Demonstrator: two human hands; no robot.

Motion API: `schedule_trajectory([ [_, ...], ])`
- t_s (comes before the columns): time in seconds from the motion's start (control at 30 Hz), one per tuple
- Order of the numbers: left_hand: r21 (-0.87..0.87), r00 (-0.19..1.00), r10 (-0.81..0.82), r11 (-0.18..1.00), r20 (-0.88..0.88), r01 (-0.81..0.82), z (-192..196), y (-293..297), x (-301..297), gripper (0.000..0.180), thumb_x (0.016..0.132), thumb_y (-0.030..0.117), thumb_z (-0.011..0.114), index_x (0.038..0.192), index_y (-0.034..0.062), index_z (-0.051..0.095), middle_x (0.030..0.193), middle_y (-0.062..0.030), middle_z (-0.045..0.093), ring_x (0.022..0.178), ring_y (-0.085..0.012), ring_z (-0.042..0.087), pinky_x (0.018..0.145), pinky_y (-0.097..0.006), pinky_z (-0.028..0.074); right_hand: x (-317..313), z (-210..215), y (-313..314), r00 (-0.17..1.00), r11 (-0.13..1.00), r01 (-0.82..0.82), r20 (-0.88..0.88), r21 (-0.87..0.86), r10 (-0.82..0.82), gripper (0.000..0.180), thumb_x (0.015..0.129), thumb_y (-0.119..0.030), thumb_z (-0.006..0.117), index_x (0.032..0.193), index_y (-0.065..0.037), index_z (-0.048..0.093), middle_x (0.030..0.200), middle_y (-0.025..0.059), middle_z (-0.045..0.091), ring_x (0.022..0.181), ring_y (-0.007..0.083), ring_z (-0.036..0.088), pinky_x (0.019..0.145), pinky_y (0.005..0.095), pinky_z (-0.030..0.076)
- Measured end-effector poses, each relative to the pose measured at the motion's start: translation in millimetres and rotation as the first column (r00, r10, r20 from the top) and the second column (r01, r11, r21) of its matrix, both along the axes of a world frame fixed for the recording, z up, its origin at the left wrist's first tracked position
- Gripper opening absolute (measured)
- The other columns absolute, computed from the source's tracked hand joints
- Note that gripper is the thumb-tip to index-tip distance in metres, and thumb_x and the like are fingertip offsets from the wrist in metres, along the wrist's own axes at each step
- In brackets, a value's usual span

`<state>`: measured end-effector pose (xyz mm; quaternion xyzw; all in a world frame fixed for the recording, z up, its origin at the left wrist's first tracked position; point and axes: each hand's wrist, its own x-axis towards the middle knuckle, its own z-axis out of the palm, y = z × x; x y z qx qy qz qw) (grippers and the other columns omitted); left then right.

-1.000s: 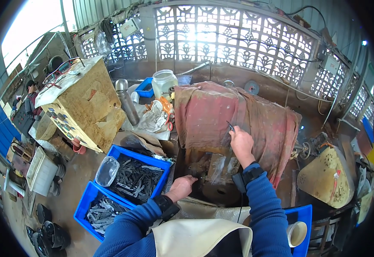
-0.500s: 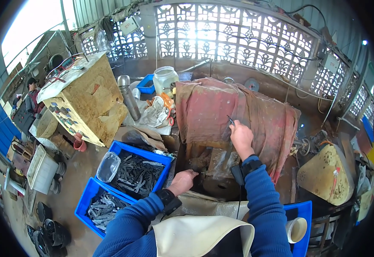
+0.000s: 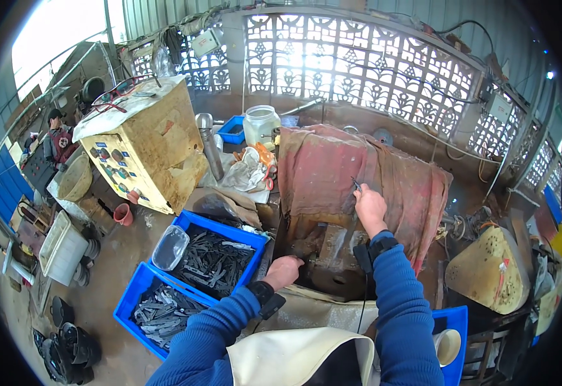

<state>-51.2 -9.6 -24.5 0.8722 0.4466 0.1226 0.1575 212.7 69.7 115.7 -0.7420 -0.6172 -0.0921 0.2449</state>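
My right hand (image 3: 371, 210) is closed around a thin dark metal piece (image 3: 357, 184), whose tip sticks out above the fingers. It is raised in front of the dirty red cloth (image 3: 323, 167) draped over a machine. Lower and to the left, my left hand (image 3: 283, 272) is closed at the edge of the machine's wet, muddy opening (image 3: 323, 280). What its fingertips pinch, if anything, is too small to tell. Beside my left forearm, a blue bin (image 3: 260, 248) holds many dark metal strips (image 3: 211, 260), and a second blue bin (image 3: 121, 309) holds greyer strips (image 3: 165, 315).
A clear plastic tub (image 3: 170, 248) rests on the bins. A yellowed control box (image 3: 155, 151) stands at the left, near a steel flask (image 3: 210, 151) and a white jar (image 3: 260, 122). At lower right, a blue tray (image 3: 458, 321) holds a cup (image 3: 447, 347). A person (image 3: 59, 138) is far left.
The view has swung slightly, so the surroundings sit a little further right. Both hands keep nearly the same places at the machine, and the right hand still holds the thin metal piece.
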Motion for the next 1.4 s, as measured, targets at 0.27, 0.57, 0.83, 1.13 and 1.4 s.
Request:
schedule_trajectory([
  [0.27, 0.021, 0.999, 0.016, 1.0, 0.034, -0.016, -17.3, 2.6, 0.4, 0.029, 0.075, 0.01, 0.056, 0.099, 0.011, 0.071, 0.094, -0.0169, 0.067, 0.093, -0.0344, 0.064, 0.082, -0.044, 0.052, -7.4, 5.1, -5.7, 0.999, 0.999, 0.036, -0.035, -0.029, -0.037, 0.022, 0.091, -0.029, 0.055, 0.095, -0.008, 0.059, 0.086, 0.0189, 0.067, 0.085, 0.0398, 0.064, 0.072, 0.0523, 0.049],
  [0.57, -0.386, 0.709, 0.238, 0.921, 0.663, 0.052, -15.4, 11.2, -2.7, 0.033, 0.073, -0.005, 0.053, 0.101, 0.0016, 0.069, 0.093, -0.0186, 0.065, 0.086, -0.0355, 0.062, 0.078, -0.041, 0.052, -16.2, 0.6, -122.1, 0.95, 0.985, -0.164, -0.262, 0.048, 0.171, 0.027, 0.09, -0.03, 0.061, 0.096, -0.004, 0.06, 0.087, 0.0223, 0.064, 0.083, 0.0426, 0.062, 0.069, 0.0475, 0.049],
  [0.83, 0.32, 0.943, -0.186, 0.943, 0.276, 0.092, -6.2, 32.9, 25.9, 0.025, 0.078, 0.002, 0.058, 0.101, 0.0032, 0.069, 0.095, -0.017, 0.065, 0.084, -0.0347, 0.064, 0.074, -0.043, 0.053, -49.3, -56.5, -265.2, 0.854, 0.937, -0.31, -0.386, 0.164, 0.35, 0.019, 0.082, -0.011, 0.071, 0.098, -0.003, 0.064, 0.083, 0.0165, 0.065, 0.074, 0.037, 0.063, 0.064, 0.0363, 0.051],
  [1.13, 0.154, 0.948, -0.258, 0.945, -0.189, 0.288, -17.3, 37.9, 49.2, 0.018, 0.082, 0.015, 0.057, 0.089, 0.0082, 0.072, 0.088, -0.0158, 0.067, 0.086, -0.0356, 0.065, 0.076, -0.045, 0.053, -53.4, -92.8, -318.4, 0.84, 0.918, -0.396, -0.403, 0.005, 0.364, 0.021, 0.077, -0.011, 0.074, 0.095, -0.006, 0.065, 0.079, 0.0147, 0.064, 0.071, 0.0342, 0.062, 0.061, 0.0366, 0.05],
  [1.4, 0.009, 0.878, -0.281, 0.951, -0.389, 0.308, -48.7, 54.1, 70.6, 0.022, 0.084, 0.024, 0.058, 0.083, 0.0089, 0.073, 0.089, -0.016, 0.07, 0.087, -0.0352, 0.066, 0.076, -0.046, 0.053, -31.5, -102.5, -306.0, 0.425, 0.907, -0.421, -0.884, -0.001, 0.196, 0.016, 0.09, -0.012, 0.064, 0.102, -0.002, 0.064, 0.077, 0.0043, 0.065, 0.068, 0.0176, 0.065, 0.061, 0.031, 0.049],
])
